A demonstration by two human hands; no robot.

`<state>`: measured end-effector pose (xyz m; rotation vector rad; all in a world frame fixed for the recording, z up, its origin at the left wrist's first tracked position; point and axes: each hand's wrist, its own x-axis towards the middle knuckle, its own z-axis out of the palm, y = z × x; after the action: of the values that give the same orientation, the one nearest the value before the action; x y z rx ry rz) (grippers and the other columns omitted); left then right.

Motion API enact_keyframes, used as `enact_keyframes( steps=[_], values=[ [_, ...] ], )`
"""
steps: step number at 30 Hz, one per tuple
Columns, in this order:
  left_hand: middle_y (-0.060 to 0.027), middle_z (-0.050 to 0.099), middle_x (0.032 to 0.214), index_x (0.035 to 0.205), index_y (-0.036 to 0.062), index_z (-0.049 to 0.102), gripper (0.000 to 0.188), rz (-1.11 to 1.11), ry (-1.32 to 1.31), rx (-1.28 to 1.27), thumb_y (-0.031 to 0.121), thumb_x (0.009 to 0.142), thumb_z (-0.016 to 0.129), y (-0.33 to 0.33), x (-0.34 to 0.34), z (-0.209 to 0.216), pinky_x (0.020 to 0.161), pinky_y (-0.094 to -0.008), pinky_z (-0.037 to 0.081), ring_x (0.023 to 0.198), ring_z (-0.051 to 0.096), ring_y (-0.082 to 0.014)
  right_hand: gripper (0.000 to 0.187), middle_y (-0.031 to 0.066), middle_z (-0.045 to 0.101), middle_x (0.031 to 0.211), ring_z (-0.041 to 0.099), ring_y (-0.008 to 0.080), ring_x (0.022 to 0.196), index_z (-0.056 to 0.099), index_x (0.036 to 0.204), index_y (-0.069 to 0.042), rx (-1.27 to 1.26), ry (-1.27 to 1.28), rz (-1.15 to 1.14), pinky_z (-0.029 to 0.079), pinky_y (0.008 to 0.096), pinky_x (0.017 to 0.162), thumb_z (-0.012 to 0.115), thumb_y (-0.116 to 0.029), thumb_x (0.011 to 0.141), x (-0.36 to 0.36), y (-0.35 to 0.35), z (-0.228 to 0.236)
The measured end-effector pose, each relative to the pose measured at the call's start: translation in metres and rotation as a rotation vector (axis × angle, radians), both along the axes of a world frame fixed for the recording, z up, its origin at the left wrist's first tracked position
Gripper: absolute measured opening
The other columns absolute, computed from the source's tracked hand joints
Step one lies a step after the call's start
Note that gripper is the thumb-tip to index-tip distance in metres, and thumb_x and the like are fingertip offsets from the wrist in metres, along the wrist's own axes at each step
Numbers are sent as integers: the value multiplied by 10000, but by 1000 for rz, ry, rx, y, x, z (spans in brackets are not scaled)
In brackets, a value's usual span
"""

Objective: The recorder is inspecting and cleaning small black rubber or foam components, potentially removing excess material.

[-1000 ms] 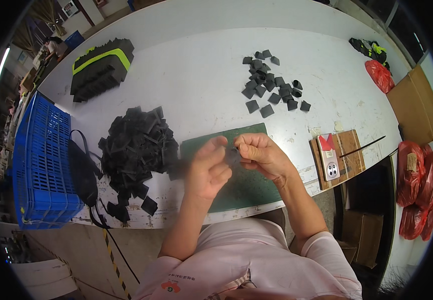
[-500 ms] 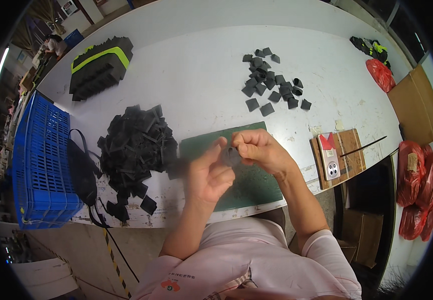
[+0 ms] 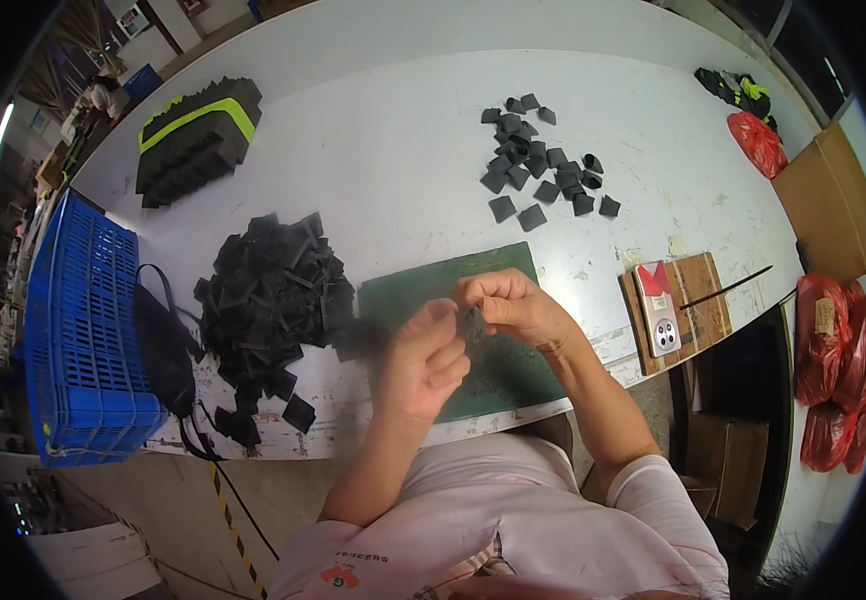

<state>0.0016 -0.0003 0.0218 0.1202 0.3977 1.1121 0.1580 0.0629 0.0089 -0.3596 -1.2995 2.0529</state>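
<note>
Above the green cutting mat (image 3: 503, 388), my two hands meet around a small dark grey piece (image 3: 473, 326), like a short flat sleeve. My right hand (image 3: 519, 306) pinches it from the right between thumb and fingers. On the other side, the curled fingers of my left hand (image 3: 423, 358) close on its edge, slightly blurred. Fingers cover much of the piece. To the left lies a big heap of flat dark pieces (image 3: 273, 290). Farther off, right of the middle, are several small dark sleeves (image 3: 531, 217), some with open ends showing.
A blue plastic crate (image 3: 88, 330) and a black strapped pouch (image 3: 163, 350) are at the left. Stacked dark pieces with a bright yellow-green band (image 3: 198, 125) lie far left. At right, a phone (image 3: 657, 310) and a thin dark rod (image 3: 728, 288) rest on a wooden board (image 3: 698, 290).
The sleeve piece has turned in my fingers; its round opening, visible before, no longer shows. My left fingers have drawn together, closer to my right hand. The view has shifted slightly.
</note>
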Motion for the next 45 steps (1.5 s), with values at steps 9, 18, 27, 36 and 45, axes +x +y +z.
enact_keyframes(
  steps=[9, 18, 27, 36, 45],
  values=[
    [43, 404, 572, 960, 40, 498, 121, 109, 251, 213, 38, 840, 503, -1, 7, 32, 336, -164, 229, 374, 220, -25, 309, -40, 398, 659, 368, 66, 576, 491, 663, -69, 83, 40, -53, 332, 197, 519, 588, -321, 814, -1, 9, 15],
    [38, 396, 572, 939, 41, 509, 102, 20, 36, 34, 68, 841, 518, 10, 3, 19, 329, -166, 227, 368, 219, -29, 267, -41, 415, 650, 380, 62, 576, 516, 688, -64, 54, -37, -35, 337, 195, 521, 581, -284, 825, -2, 7, 12],
    [17, 463, 632, 933, 34, 509, 108, 92, 362, 158, 51, 830, 534, -2, 4, 16, 345, -180, 261, 381, 244, -25, 259, -45, 420, 648, 383, 60, 573, 517, 697, -66, 102, -60, 9, 338, 197, 518, 587, -283, 820, -1, 10, 2],
    [-80, 576, 916, 996, -18, 573, 236, 444, 1394, 888, 8, 764, 606, 8, 4, 23, 632, -195, 409, 697, 504, -81, 188, 8, 502, 728, 459, 99, 616, 550, 761, -35, 357, -316, -498, 373, 218, 537, 611, -212, 780, 4, -18, 26],
    [-71, 583, 737, 792, -1, 592, 109, 626, 1565, 1120, -42, 697, 627, 16, 5, 32, 598, -258, 433, 690, 530, -187, 183, 88, 574, 761, 530, 224, 653, 570, 736, -19, 1104, -611, -749, 440, 315, 514, 684, -144, 667, -1, -24, 29]
  ],
)
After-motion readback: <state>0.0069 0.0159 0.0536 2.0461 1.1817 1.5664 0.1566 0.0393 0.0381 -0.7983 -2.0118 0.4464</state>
